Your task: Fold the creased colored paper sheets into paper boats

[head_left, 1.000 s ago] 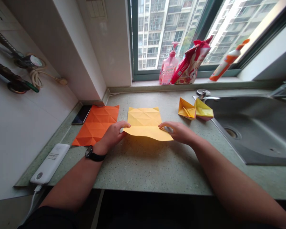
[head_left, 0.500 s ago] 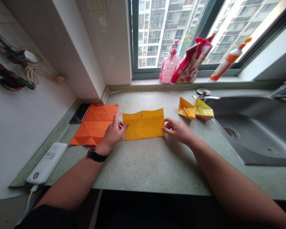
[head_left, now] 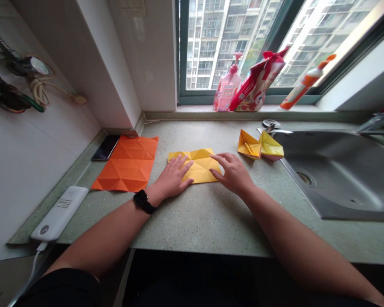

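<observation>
A creased yellow sheet of paper lies on the speckled counter in front of me. My left hand rests flat over its left part, fingers spread. At the sheet's right end is my right hand, its thumb and fingers apart; whether the fingertips touch the paper I cannot tell. To the left lies a creased orange sheet of paper, flat and untouched. Two folded paper pieces, one orange-yellow and one pale yellow, stand beside each other to the right.
A phone and a white power bank with a cable lie at the left. The steel sink is at the right. A pink pump bottle, a red bag and an orange-white bottle stand on the windowsill.
The yellow paper, earlier held by its two ends and raised slightly, now lies lower on the counter. My left hand has moved right onto it and flattened; my right hand's fingers have opened.
</observation>
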Demonstrator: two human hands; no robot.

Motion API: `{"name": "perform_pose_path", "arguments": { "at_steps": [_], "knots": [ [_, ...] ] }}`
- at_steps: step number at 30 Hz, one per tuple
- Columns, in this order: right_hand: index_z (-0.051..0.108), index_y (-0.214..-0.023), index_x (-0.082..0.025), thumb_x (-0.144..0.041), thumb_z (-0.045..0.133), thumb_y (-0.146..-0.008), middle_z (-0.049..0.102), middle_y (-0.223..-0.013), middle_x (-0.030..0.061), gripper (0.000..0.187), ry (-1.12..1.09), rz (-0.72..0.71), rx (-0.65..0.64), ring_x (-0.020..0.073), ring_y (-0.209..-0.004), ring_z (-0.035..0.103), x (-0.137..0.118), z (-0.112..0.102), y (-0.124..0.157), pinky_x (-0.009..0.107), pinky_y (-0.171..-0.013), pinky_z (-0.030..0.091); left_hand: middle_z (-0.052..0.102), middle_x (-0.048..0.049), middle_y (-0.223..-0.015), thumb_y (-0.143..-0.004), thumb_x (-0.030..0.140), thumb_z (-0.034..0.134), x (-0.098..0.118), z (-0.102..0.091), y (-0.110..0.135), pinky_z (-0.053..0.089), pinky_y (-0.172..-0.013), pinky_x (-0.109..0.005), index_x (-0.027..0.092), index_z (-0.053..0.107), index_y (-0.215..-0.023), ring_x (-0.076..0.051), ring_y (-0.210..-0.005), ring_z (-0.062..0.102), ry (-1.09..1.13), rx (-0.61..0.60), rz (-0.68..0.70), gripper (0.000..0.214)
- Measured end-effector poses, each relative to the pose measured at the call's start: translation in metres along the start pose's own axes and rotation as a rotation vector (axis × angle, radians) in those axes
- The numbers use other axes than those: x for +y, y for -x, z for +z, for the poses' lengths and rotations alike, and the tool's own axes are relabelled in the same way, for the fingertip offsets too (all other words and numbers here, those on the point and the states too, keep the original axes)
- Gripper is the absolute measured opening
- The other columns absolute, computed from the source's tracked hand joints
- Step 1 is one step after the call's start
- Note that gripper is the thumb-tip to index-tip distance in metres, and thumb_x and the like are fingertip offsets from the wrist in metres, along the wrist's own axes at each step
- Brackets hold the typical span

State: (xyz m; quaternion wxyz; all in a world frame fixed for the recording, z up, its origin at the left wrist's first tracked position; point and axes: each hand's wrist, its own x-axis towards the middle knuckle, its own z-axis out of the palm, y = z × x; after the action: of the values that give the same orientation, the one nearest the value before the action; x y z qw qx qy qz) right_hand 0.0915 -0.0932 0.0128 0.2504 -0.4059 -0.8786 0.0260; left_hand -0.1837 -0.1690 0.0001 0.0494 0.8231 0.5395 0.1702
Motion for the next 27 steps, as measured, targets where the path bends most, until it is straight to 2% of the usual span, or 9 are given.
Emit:
{"name": "perform_pose_path", "arguments": {
  "at_steps": [2,4,8,13,17,21,27],
  "knots": [
    [0.072,-0.145,-0.025,-0.042,0.064,-0.106,0.072,-0.143,0.0155,0.044,-0.041,-0.083,-0.013,0.0368,-0.136,0.063,-0.009,0.010,-0.004,0.058,-0.118,0.050,0.041,-0.0199,-0.177,-0.108,0.053,0.062,0.000,0.002,0.000,0.032,-0.136,-0.062,0.018,0.049,-0.167,-0.042,-0.167,0.033,0.008,-0.080,-0.013,0.069],
    [0.072,-0.146,-0.026,-0.044,0.064,-0.106,0.070,-0.150,0.0146,0.044,-0.037,-0.117,-0.079,0.0368,-0.144,0.059,-0.015,0.021,-0.008,0.059,-0.125,0.045,0.044,-0.0193,-0.175,-0.108,0.055,0.061,-0.001,0.001,0.001,0.033,-0.136,-0.060,0.019,0.051,-0.165,-0.042,-0.166,0.036,0.005,-0.118,-0.013,0.068],
    [0.070,-0.149,-0.027,-0.051,0.070,-0.103,0.065,-0.157,0.0137,0.051,0.007,-0.087,-0.259,0.0377,-0.148,0.057,-0.018,0.032,-0.012,0.062,-0.129,0.040,0.047,-0.0203,-0.172,-0.109,0.054,0.060,-0.002,-0.002,0.002,0.035,-0.134,-0.063,0.018,0.056,-0.161,-0.043,-0.164,0.038,-0.002,-0.110,0.011,0.064],
    [0.066,-0.155,-0.029,-0.062,0.075,-0.098,0.060,-0.164,0.0131,0.066,-0.001,-0.032,-0.351,0.0389,-0.151,0.054,-0.018,0.026,-0.012,0.063,-0.130,0.039,0.052,-0.0180,-0.168,-0.110,0.048,0.058,-0.003,0.000,0.002,0.038,-0.133,-0.062,0.019,0.062,-0.154,-0.040,-0.160,0.043,0.034,-0.076,0.094,0.054],
    [0.063,-0.159,-0.031,-0.070,0.076,-0.094,0.056,-0.168,0.0127,0.077,-0.015,0.000,-0.382,0.0401,-0.156,0.049,-0.021,0.023,-0.013,0.066,-0.133,0.033,0.057,-0.0174,-0.163,-0.110,0.051,0.056,-0.005,0.004,0.002,0.040,-0.131,-0.064,0.020,0.065,-0.152,-0.039,-0.155,0.048,0.064,-0.059,0.085,0.053],
    [0.059,-0.162,-0.032,-0.070,0.077,-0.093,0.052,-0.172,0.0126,0.081,-0.046,0.013,-0.426,0.0399,-0.161,0.044,-0.022,0.022,-0.014,0.067,-0.135,0.027,0.054,-0.0164,-0.166,-0.109,0.052,0.057,-0.007,0.006,0.002,0.037,-0.133,-0.064,0.021,0.064,-0.153,-0.039,-0.157,0.045,0.073,-0.080,0.068,0.054],
    [0.054,-0.167,-0.031,-0.070,0.080,-0.090,0.039,-0.181,0.0119,0.091,-0.095,0.058,-0.519,0.0428,-0.171,0.024,-0.001,0.013,-0.014,0.069,-0.137,0.019,0.051,-0.0137,-0.169,-0.108,0.052,0.058,-0.008,0.004,0.002,0.034,-0.136,-0.061,0.024,0.062,-0.155,-0.038,-0.161,0.041,0.079,-0.111,0.041,0.055]
  ]
}}
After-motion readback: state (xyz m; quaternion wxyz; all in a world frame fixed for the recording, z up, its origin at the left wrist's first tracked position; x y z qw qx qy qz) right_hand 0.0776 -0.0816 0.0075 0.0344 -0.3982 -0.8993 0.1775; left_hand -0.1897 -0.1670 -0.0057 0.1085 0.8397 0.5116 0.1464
